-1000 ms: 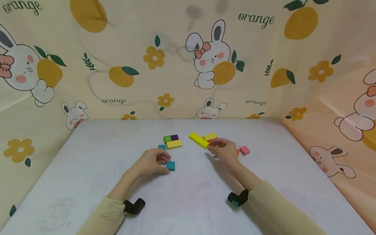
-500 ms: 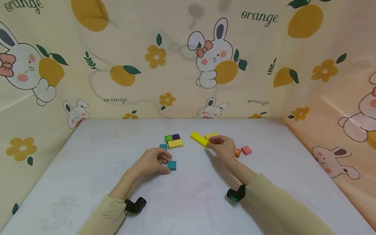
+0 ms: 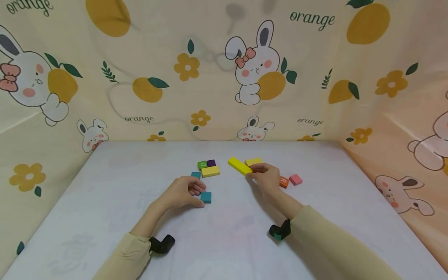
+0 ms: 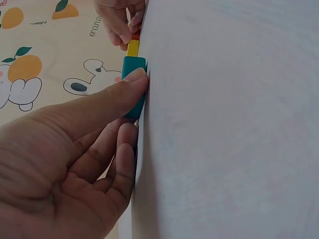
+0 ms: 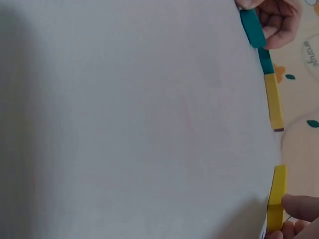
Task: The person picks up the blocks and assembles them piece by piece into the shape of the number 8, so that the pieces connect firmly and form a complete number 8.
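Note:
My left hand (image 3: 183,192) pinches a teal block (image 3: 206,197) between thumb and fingers, low over the white table. In the left wrist view, the thumb lies across this teal block (image 4: 133,64). A second teal block (image 3: 196,175) shows just beyond the fingers. My right hand (image 3: 267,179) grips the near end of a long bright yellow block (image 3: 238,165); the right wrist view shows the thumb against the yellow block (image 5: 278,186). A paler yellow block (image 3: 253,161) sits right behind those fingertips. Beside the right hand lies an orange lettered block (image 3: 284,182), partly covered.
Left of centre, a pale yellow block (image 3: 210,171) lies in front of a green lettered block (image 3: 202,165) and a purple block (image 3: 211,163). A pink block (image 3: 296,179) is at the right. A patterned cloth wall (image 3: 217,97) rises behind the table (image 3: 224,241).
My right hand has shifted slightly left, uncovering more of the orange block. The left hand stays at the teal block. The whole head view has drifted a little.

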`<control>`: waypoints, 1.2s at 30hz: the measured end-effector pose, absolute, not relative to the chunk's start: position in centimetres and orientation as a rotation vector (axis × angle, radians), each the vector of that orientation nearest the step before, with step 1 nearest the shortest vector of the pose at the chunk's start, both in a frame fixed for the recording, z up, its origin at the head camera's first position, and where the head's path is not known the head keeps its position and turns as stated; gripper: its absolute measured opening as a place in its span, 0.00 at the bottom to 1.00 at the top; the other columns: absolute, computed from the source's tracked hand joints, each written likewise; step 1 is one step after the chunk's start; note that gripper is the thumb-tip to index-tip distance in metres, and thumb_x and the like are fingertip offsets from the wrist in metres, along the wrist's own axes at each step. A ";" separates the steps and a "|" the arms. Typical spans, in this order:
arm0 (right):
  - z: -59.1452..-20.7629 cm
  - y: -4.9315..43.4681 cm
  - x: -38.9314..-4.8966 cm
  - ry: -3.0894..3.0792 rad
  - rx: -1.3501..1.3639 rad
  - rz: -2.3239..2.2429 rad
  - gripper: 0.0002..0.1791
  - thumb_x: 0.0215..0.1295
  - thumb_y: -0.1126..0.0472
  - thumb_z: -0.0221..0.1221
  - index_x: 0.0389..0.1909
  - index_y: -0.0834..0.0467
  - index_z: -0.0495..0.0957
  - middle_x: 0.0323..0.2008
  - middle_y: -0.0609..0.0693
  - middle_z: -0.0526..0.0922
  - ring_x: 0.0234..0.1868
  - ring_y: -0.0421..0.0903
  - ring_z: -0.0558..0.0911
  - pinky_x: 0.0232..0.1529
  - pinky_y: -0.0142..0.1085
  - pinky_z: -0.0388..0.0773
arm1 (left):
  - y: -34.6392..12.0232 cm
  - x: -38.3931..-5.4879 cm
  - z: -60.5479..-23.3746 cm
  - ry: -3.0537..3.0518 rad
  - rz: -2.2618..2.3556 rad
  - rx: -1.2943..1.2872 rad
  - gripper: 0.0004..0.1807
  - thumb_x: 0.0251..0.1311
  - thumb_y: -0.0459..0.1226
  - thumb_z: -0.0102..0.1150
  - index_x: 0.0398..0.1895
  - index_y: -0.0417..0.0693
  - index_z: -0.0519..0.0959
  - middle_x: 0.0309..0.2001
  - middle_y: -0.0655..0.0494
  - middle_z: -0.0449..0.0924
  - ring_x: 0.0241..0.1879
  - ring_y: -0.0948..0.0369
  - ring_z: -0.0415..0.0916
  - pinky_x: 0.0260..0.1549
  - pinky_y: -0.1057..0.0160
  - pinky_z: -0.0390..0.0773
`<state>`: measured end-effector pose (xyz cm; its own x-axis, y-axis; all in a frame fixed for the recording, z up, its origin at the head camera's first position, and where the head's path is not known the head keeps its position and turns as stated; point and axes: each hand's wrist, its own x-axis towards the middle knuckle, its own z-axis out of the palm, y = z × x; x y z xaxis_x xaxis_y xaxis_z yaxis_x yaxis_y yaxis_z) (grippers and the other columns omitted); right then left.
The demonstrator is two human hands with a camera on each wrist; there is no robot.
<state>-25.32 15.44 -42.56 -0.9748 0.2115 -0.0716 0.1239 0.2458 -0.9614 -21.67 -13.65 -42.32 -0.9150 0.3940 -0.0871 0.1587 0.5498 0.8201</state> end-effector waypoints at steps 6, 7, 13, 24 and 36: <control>-42.5 15.5 -25.6 -2.477 -0.343 1.798 0.17 0.55 0.70 0.71 0.47 0.60 0.83 0.46 0.55 0.83 0.49 0.53 0.76 0.57 0.43 0.73 | -13.5 -21.7 -42.2 2.534 1.287 0.438 0.25 0.40 0.36 0.82 0.43 0.45 0.81 0.37 0.58 0.81 0.38 0.59 0.77 0.42 0.62 0.78; -42.5 15.4 -25.6 -2.492 -0.347 1.776 0.17 0.54 0.69 0.71 0.46 0.59 0.83 0.45 0.55 0.83 0.49 0.53 0.75 0.57 0.43 0.73 | -13.5 -21.6 -42.3 2.536 1.284 0.431 0.25 0.40 0.36 0.82 0.43 0.45 0.81 0.37 0.59 0.81 0.38 0.59 0.77 0.42 0.62 0.78; -42.7 15.1 -25.6 -2.528 -0.326 1.684 0.18 0.53 0.68 0.72 0.47 0.59 0.84 0.45 0.55 0.84 0.49 0.52 0.76 0.58 0.43 0.72 | -13.5 -21.6 -42.4 2.544 1.287 0.443 0.25 0.40 0.36 0.82 0.44 0.45 0.81 0.37 0.59 0.81 0.38 0.59 0.77 0.42 0.61 0.77; -42.5 15.1 -25.7 -2.577 -0.317 1.706 0.18 0.54 0.69 0.72 0.48 0.60 0.83 0.48 0.56 0.83 0.51 0.53 0.77 0.57 0.43 0.73 | -13.6 -21.6 -42.5 2.531 1.297 0.426 0.25 0.40 0.36 0.82 0.43 0.45 0.81 0.37 0.58 0.80 0.37 0.59 0.76 0.41 0.62 0.78; -42.6 14.9 -26.0 -2.597 -0.279 1.651 0.20 0.53 0.68 0.73 0.49 0.60 0.83 0.47 0.56 0.82 0.49 0.53 0.77 0.56 0.43 0.74 | -13.5 -21.5 -42.5 2.530 1.312 0.436 0.25 0.40 0.36 0.82 0.44 0.44 0.81 0.37 0.58 0.81 0.37 0.59 0.76 0.41 0.61 0.78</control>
